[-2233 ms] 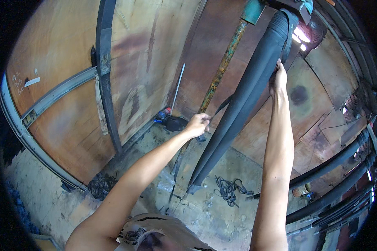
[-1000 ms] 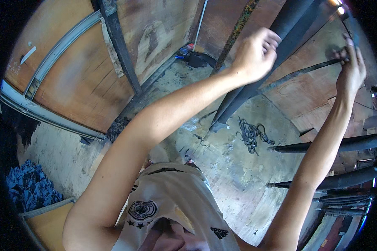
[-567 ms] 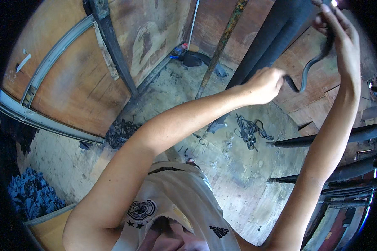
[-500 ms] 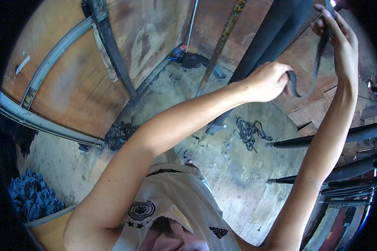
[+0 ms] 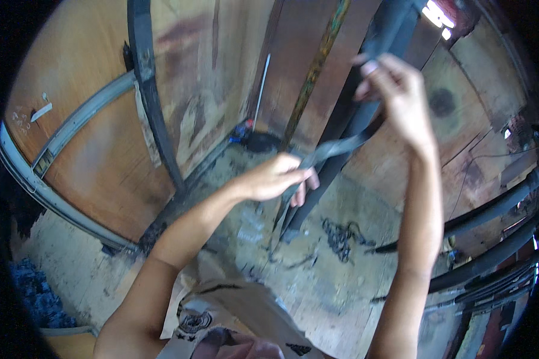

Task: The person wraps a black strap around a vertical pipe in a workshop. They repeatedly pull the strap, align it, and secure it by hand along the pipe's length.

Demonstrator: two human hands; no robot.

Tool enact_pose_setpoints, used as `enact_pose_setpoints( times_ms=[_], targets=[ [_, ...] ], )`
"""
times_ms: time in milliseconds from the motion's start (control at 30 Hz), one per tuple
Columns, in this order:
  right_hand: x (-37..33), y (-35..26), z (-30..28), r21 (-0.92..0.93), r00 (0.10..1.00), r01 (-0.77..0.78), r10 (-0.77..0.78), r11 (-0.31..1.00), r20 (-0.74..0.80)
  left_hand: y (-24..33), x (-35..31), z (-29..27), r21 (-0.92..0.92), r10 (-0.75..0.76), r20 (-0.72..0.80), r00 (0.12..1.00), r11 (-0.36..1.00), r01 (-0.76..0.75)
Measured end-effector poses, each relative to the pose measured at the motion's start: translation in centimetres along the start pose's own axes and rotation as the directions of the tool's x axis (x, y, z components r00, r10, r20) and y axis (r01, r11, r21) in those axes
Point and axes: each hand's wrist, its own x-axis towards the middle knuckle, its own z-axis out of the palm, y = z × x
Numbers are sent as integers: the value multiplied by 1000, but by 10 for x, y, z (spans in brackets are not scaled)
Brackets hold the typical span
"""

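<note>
A long dark rubber-like strip [image 5: 338,146] runs in a twisted curve between my two hands. My left hand [image 5: 281,178] is closed on it, thumb on top, and a loose tail hangs below toward the floor. Higher and to the right, my right hand [image 5: 401,99] pinches the strip's other stretch, its fingertips a little blurred. This hand is in front of or against a thick dark tube [image 5: 386,36] that slants up through the middle; whether it touches the tube I cannot tell.
A rusty pole [image 5: 311,81] stands left of the tube. More dark strips lie heaped on the floor [image 5: 344,239]. Several long dark tubes [image 5: 497,206] jut in from the right. A wooden wall with a metal rail [image 5: 84,107] bounds the left; blue scraps [image 5: 39,293] lie lower left.
Both hands have come down and to the left with the strip. My left hand has gone from right of the thick tube to its left. The view has shifted slightly.
</note>
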Motion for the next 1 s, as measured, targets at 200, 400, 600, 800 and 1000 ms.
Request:
enact_pose_setpoints(
  times_ms=[200,400,600,800,1000],
  targets=[
    [20,11,36,-628,989,-112,148,770,6,-103,37,-16,234,-259,-169,951,927,294],
    [36,36,-21,-34,806,20,-36,999,-591,-162,78,-25,47,-261,-455,851,948,316],
    [54,110,-53,-43,901,-93,66,995,-429,-175,119,-46,454,-214,-509,834,756,471],
    [21,142,-46,-193,905,-92,1,977,-426,-188,124,-38,613,-297,-397,869,619,491],
    [5,120,-60,-447,888,-48,-168,893,-429,-154,98,-20,600,-332,-475,815,555,576]
  ],
)
